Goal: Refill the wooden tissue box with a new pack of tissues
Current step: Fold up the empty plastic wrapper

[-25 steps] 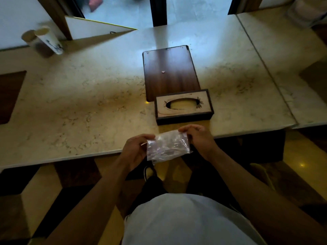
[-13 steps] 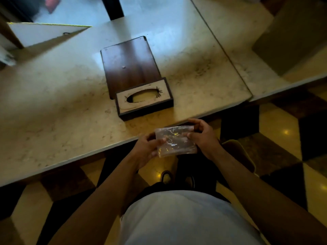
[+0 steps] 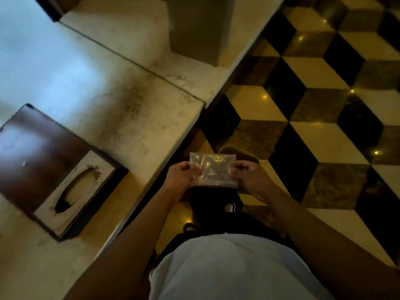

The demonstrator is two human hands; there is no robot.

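Observation:
I hold a clear plastic wrapper (image 3: 213, 169) flat between both hands, out past the table's edge and above the floor. My left hand (image 3: 180, 177) pinches its left side and my right hand (image 3: 252, 179) pinches its right side. The wrapper looks thin and see-through. The wooden tissue box (image 3: 75, 191) lies on the marble table (image 3: 121, 118) at the left, its pale face with the oval slot turned up. Its dark wooden panel (image 3: 36, 146) lies flat on the table just behind it.
The table's edge runs diagonally from upper right to lower left. A grey-brown block (image 3: 199, 29) stands on the neighbouring slab at the top. Right of the table is a black, cream and brown checkered floor (image 3: 324, 105). My shoes (image 3: 230, 205) show below the wrapper.
The view has swung right and down, so the box now sits at the far left. Both hands carried the wrapper away from the table's edge and spread it flatter.

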